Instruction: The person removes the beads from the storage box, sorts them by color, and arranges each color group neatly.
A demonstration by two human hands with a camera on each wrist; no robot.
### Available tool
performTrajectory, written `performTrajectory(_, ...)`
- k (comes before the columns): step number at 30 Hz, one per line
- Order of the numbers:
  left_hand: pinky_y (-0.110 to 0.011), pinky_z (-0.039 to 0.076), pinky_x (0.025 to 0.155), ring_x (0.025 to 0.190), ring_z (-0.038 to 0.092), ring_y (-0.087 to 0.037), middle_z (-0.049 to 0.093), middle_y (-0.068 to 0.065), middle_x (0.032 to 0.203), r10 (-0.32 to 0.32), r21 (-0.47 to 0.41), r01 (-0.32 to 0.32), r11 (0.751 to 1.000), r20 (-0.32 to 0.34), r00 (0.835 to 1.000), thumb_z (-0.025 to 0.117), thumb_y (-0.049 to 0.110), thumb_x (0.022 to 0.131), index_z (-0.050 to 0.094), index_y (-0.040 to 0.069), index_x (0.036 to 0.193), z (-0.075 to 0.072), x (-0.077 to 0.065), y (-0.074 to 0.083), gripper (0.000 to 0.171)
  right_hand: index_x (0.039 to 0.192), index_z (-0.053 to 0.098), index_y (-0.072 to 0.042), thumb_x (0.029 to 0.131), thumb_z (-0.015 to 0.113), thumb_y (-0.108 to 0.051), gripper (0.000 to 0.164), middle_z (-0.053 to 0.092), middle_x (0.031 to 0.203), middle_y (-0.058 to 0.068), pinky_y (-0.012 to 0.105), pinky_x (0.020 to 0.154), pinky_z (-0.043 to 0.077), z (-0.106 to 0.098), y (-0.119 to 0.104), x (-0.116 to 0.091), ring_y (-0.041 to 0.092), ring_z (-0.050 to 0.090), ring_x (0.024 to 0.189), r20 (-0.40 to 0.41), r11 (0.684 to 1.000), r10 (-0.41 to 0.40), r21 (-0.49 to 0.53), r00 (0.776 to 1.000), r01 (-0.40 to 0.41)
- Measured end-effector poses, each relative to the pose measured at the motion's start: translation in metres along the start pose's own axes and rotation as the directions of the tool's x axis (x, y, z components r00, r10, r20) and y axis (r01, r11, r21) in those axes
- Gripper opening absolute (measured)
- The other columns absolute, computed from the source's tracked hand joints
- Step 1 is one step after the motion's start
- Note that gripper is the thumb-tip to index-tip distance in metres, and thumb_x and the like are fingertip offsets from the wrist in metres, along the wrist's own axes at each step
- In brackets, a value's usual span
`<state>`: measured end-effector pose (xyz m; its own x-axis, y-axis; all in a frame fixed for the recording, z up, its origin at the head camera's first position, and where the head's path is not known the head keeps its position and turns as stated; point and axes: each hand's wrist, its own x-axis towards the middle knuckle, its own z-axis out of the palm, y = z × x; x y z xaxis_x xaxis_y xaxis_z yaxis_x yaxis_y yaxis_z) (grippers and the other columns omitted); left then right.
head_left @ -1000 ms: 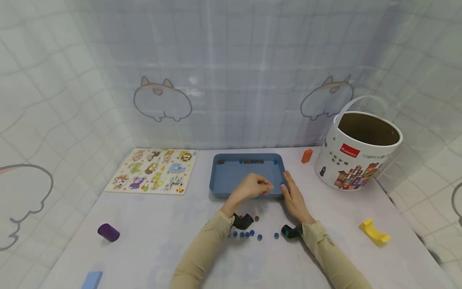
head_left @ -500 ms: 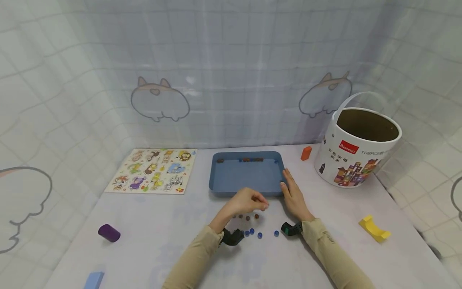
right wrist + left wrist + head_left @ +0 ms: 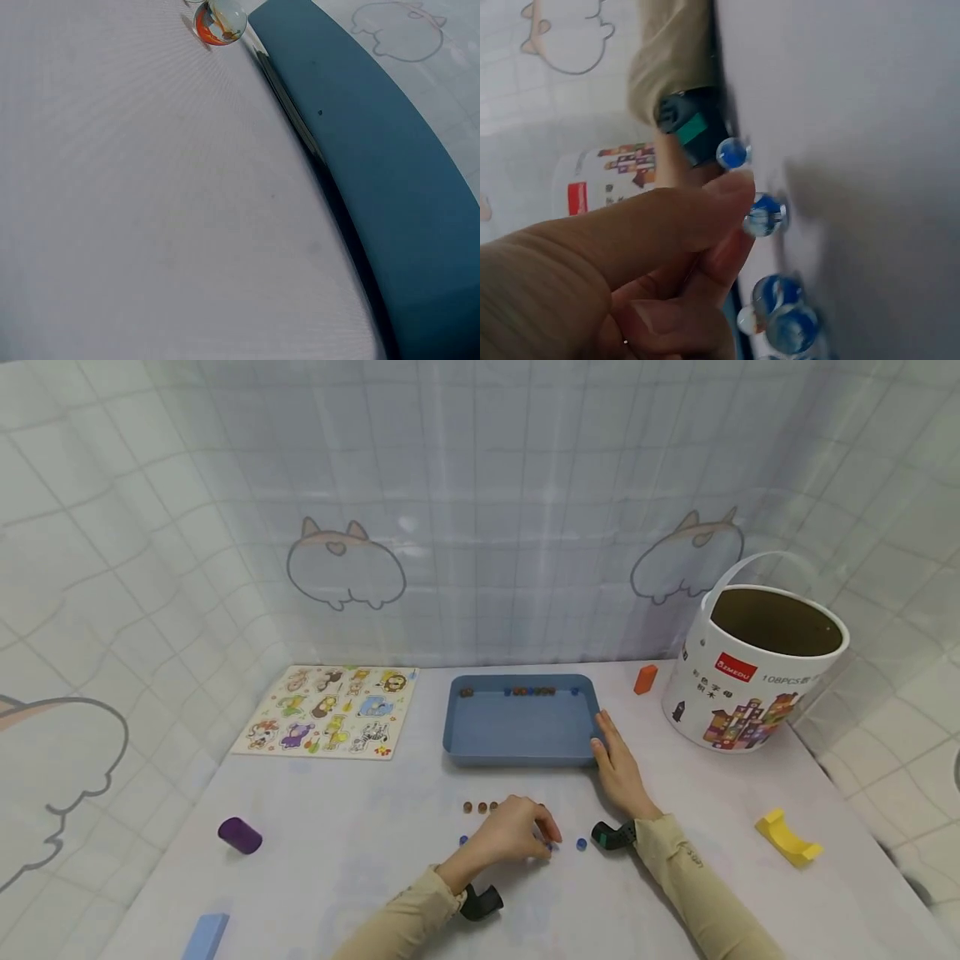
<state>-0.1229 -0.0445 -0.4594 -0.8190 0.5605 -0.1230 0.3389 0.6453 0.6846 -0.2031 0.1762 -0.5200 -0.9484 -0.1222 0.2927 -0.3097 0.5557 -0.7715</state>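
Observation:
My left hand point(image 3: 513, 831) is low over the table in front of the tray, its thumb and fingers pinching a blue-and-clear glass marble point(image 3: 764, 214). Other blue marbles point(image 3: 791, 328) lie close by, partly behind the hand in the head view. Beyond them is a row of brown-orange marbles point(image 3: 482, 807). My right hand point(image 3: 622, 777) rests with straight fingers along the right side of the blue tray point(image 3: 517, 760). More marbles point(image 3: 534, 692) line the tray's far side. An orange-streaked marble point(image 3: 220, 22) shows near the tray wall in the right wrist view.
An animal puzzle board point(image 3: 330, 714) lies left of the tray. A white bucket point(image 3: 742, 693) and an orange block point(image 3: 645, 679) are at the back right. A yellow arch block point(image 3: 787, 837) lies right; a purple cylinder point(image 3: 240, 835) and light-blue block point(image 3: 206, 937) lie left.
My left hand has come from over the tray's front right down toward me, to the blue marbles, and now pinches one. My right hand has stayed at the tray's side.

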Motion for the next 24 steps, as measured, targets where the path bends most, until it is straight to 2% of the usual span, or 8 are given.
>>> performTrajectory(4,-0.013,0.045,0.063,0.067,0.056,0.005,0.071,0.01,0.075,0.012,0.07,-0.01,0.998,-0.025,1.0,0.084,0.003,0.069,0.076,0.018,0.079,0.008,0.002,-0.002,0.019,0.153,0.024,-0.001,0.106,0.036,-0.027,0.055,0.017,0.162,0.019,0.058,0.118,0.017,0.001,-0.001,-0.001,0.039,0.017,0.148,-0.005,1.0,0.002,-0.001,1.0,-0.002)
performTrajectory(8,-0.014,0.045,0.062,0.068,0.056,0.003,0.07,0.012,0.075,-0.002,0.101,0.008,0.995,-0.058,0.998,0.083,0.003,0.069,0.076,0.02,0.078,0.008,0.002,-0.004,0.02,0.153,0.024,0.0,0.106,0.036,-0.027,0.055,0.017,0.161,0.02,0.059,0.118,0.017,0.001,-0.004,-0.001,0.04,0.017,0.148,-0.007,1.0,-0.003,0.005,1.0,0.003)
performTrajectory(12,-0.015,0.045,0.062,0.07,0.057,0.001,0.072,0.01,0.078,-0.028,0.058,0.032,0.998,-0.064,0.998,0.082,0.006,0.071,0.077,0.019,0.081,0.0,0.006,-0.002,0.018,0.152,0.024,0.0,0.106,0.037,-0.026,0.055,0.017,0.161,0.02,0.059,0.118,0.017,-0.001,-0.004,0.0,0.04,0.017,0.148,-0.006,1.0,-0.006,0.002,1.0,0.006)
performTrajectory(15,-0.018,0.047,0.062,0.072,0.063,-0.007,0.073,0.006,0.083,-0.023,-0.032,0.021,0.999,-0.071,0.997,0.08,0.009,0.076,0.077,0.016,0.088,-0.014,0.018,0.004,0.014,0.152,0.025,0.001,0.106,0.037,-0.026,0.055,0.017,0.161,0.02,0.058,0.118,0.017,-0.002,-0.002,0.002,0.04,0.018,0.148,-0.012,1.0,-0.01,-0.002,1.0,0.01)
performTrajectory(17,-0.02,0.049,0.064,0.077,0.066,-0.014,0.074,0.002,0.087,-0.028,-0.124,0.018,0.992,-0.084,0.996,0.078,0.013,0.08,0.077,0.012,0.094,-0.029,0.034,0.009,0.014,0.152,0.025,0.001,0.106,0.037,-0.025,0.054,0.018,0.161,0.02,0.058,0.118,0.017,-0.002,-0.001,0.002,0.04,0.018,0.148,-0.017,1.0,-0.011,-0.001,1.0,0.011)
performTrajectory(19,-0.022,0.05,0.063,0.078,0.067,-0.019,0.073,-0.002,0.09,-0.056,-0.209,0.031,0.977,-0.115,0.992,0.076,0.015,0.083,0.076,0.011,0.099,-0.044,0.057,0.011,0.017,0.152,0.025,0.001,0.106,0.037,-0.025,0.054,0.018,0.161,0.021,0.059,0.118,0.018,-0.002,-0.001,0.002,0.041,0.019,0.147,-0.02,1.0,-0.012,0.001,1.0,0.012)
performTrajectory(21,-0.027,0.05,0.062,0.072,0.065,-0.019,0.073,-0.004,0.094,-0.133,-0.3,0.086,0.95,-0.142,0.981,0.074,0.016,0.085,0.075,0.009,0.104,-0.056,0.086,0.008,0.02,0.152,0.025,0.002,0.106,0.037,-0.025,0.054,0.018,0.161,0.021,0.059,0.118,0.018,-0.001,-0.001,0.002,0.041,0.019,0.147,-0.019,1.0,-0.01,0.008,1.0,0.01)
performTrajectory(24,-0.028,0.044,0.055,0.053,0.05,-0.011,0.074,-0.006,0.098,-0.276,-0.391,0.192,0.9,-0.169,0.946,0.071,0.017,0.087,0.074,0.01,0.111,-0.066,0.133,-0.006,0.024,0.151,0.026,0.002,0.106,0.038,-0.023,0.054,0.019,0.16,0.021,0.059,0.117,0.018,0.004,-0.002,0.0,0.041,0.019,0.147,-0.015,1.0,-0.014,0.011,1.0,0.014)
